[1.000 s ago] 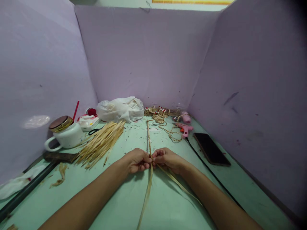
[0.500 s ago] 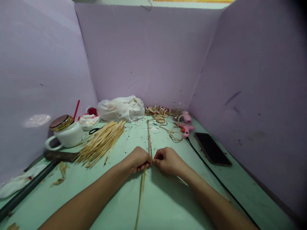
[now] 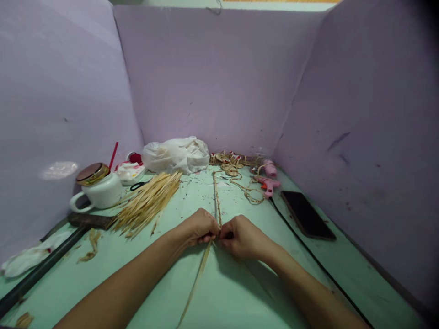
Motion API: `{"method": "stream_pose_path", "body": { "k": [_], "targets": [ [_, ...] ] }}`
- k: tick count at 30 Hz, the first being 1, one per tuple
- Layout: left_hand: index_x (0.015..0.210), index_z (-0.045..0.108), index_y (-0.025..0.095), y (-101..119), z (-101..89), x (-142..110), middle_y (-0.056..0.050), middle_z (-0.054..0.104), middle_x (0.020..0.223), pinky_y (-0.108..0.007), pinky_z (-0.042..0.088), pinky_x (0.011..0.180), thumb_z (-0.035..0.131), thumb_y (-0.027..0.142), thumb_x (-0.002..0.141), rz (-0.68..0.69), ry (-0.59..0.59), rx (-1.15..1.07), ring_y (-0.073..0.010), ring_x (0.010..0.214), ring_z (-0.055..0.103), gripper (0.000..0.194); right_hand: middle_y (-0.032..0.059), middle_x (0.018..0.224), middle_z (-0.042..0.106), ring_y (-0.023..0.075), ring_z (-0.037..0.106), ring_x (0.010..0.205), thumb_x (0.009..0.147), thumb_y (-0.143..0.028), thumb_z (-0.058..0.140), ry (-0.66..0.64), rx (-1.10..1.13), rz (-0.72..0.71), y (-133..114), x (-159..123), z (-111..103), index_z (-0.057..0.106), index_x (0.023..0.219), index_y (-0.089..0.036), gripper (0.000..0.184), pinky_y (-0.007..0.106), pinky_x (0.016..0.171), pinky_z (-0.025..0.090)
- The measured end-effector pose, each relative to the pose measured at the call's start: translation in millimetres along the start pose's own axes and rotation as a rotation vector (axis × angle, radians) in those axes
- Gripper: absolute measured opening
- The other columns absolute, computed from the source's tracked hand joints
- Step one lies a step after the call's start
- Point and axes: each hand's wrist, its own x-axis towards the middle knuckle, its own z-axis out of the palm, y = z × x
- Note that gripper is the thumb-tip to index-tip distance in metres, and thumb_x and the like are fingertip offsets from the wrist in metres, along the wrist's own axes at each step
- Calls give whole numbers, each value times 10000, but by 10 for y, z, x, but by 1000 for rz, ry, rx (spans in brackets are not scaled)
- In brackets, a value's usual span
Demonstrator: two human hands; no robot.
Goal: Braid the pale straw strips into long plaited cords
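Observation:
A thin tan cord of twisted plant fibre (image 3: 217, 196) runs from the back of the table straight toward me and ends between my fingertips. My left hand (image 3: 205, 225) pinches its near end from the left, fingers curled. Close against it, my right hand (image 3: 241, 235) pinches the same spot from the right with thumb and forefinger. A loose flat strip of fibre (image 3: 198, 278) trails from below the left fingers toward the table's near edge. Another faint strip (image 3: 255, 278) slants out beneath my right hand. The exact join of strips and cord is hidden by the fingers.
Left lie a bundle of dry strips (image 3: 149, 203), a lidded white mug (image 3: 103, 193), scissors (image 3: 137, 185) and a dark-handled hammer-like tool (image 3: 44, 262). A plastic bag (image 3: 176, 155) and coiled cord (image 3: 230, 170) sit behind. Right are a pink glue gun (image 3: 269, 185), its black cable (image 3: 308, 256) and a phone (image 3: 307, 214).
The right fingers have closed in against the left ones at the cord's end. A second strip now shows under my right hand, and the left strip's tail has swung leftward. The view shifted slightly.

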Motion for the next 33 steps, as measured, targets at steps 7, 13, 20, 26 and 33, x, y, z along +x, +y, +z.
{"method": "stream_pose_path", "body": {
  "k": [7, 13, 20, 26, 33],
  "targets": [
    [512, 523, 137, -35, -49, 33, 44, 426, 378, -179, 144, 306, 572, 224, 501, 25, -58, -32, -42, 287, 299, 101, -12, 485, 531, 66, 443, 444, 664, -264, 567, 123, 538, 340, 51, 52, -225, 558, 564, -122, 174, 183, 464, 352],
    [506, 522, 137, -21, -35, 22, 41, 432, 380, -182, 153, 310, 532, 196, 506, 53, -64, -43, -45, 290, 306, 60, -11, 529, 546, 86, 516, 467, 657, -129, 522, -50, 917, 485, -26, 74, -114, 517, 654, -138, 11, 214, 498, 422],
    [507, 513, 128, 40, -34, -24, 43, 426, 361, -186, 148, 300, 518, 160, 492, 42, -67, -29, -40, 263, 269, 35, -43, 412, 456, 22, 264, 335, 595, -101, 526, 72, 607, 533, 28, 128, 9, 539, 529, -119, 69, 183, 350, 156],
    [511, 528, 126, 57, -41, -43, 41, 418, 356, -196, 172, 315, 489, 153, 500, 21, -50, 131, -53, 281, 281, 49, -56, 352, 409, 31, 256, 348, 556, -98, 515, 102, 512, 484, 77, 155, 51, 526, 460, -123, 100, 200, 374, 156],
    [496, 525, 133, 195, -20, -234, 34, 401, 361, -205, 216, 359, 484, 149, 515, -23, -8, 371, -70, 330, 308, 48, -52, 375, 464, 27, 280, 341, 545, -114, 523, 90, 670, 466, 82, 157, 71, 504, 479, -130, 71, 189, 371, 165]
  ]
}}
